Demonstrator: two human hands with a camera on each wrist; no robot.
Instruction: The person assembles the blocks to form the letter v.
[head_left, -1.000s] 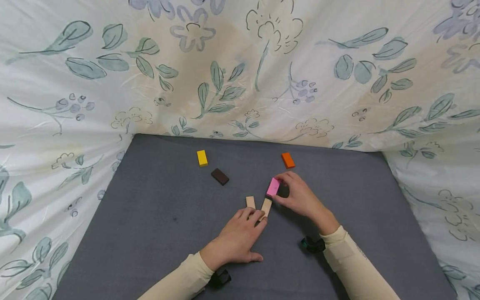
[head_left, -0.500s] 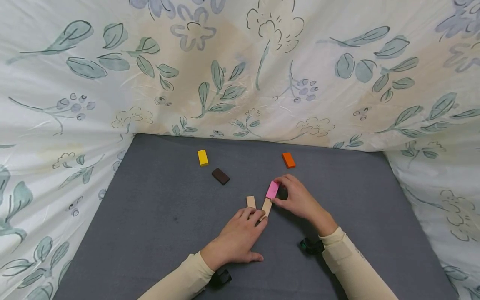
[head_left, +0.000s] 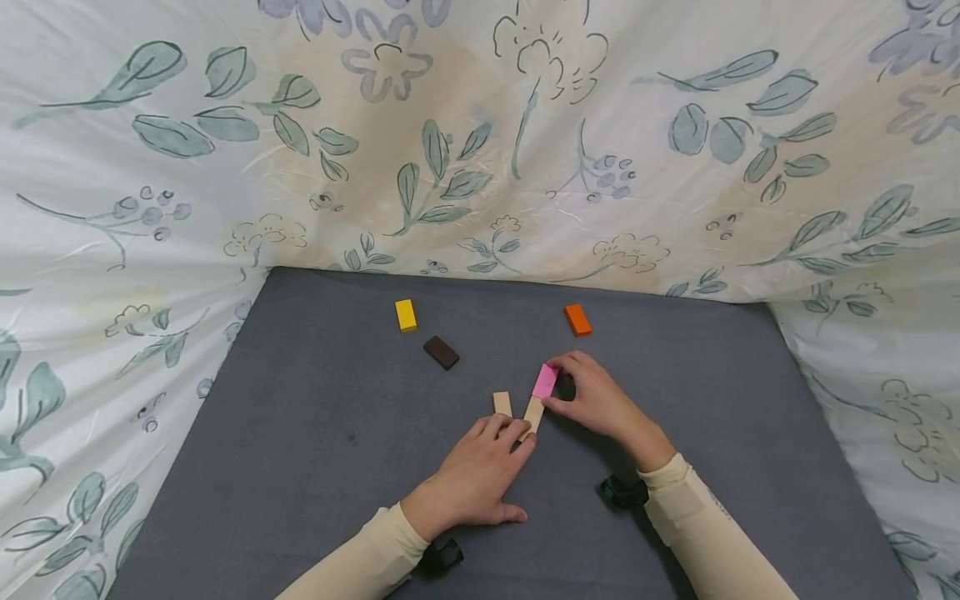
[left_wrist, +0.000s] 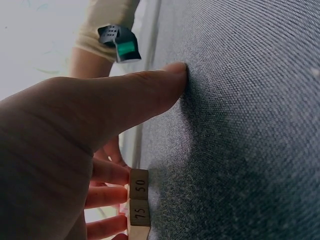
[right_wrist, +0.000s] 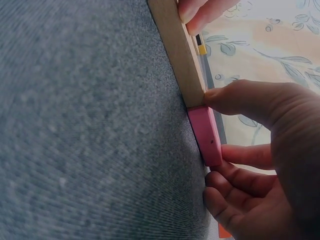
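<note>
My right hand (head_left: pixel 603 404) holds the pink block (head_left: pixel 545 381) between thumb and fingers. In the right wrist view the pink block (right_wrist: pixel 204 135) lies flat on the cloth, end to end with a plain wooden block (right_wrist: pixel 182 60); the thumb touches near their joint. My left hand (head_left: pixel 468 483) rests its fingertips on the near ends of two wooden blocks, the right one (head_left: pixel 533 410) and the left one (head_left: pixel 502 403), which spread apart like a V. Its thumb touches the cloth. The left wrist view shows block ends marked 50 (left_wrist: pixel 140 185) and 75 (left_wrist: pixel 140 215).
Farther back on the grey cloth (head_left: pixel 315 433) lie a yellow block (head_left: pixel 406 316), a dark brown block (head_left: pixel 441 352) and an orange block (head_left: pixel 577 320). A flowered curtain (head_left: pixel 450 167) hangs behind the far edge and along both sides.
The right hand has brought the pink block slightly toward me, against the far end of the right wooden block. The left hand has stayed in place.
</note>
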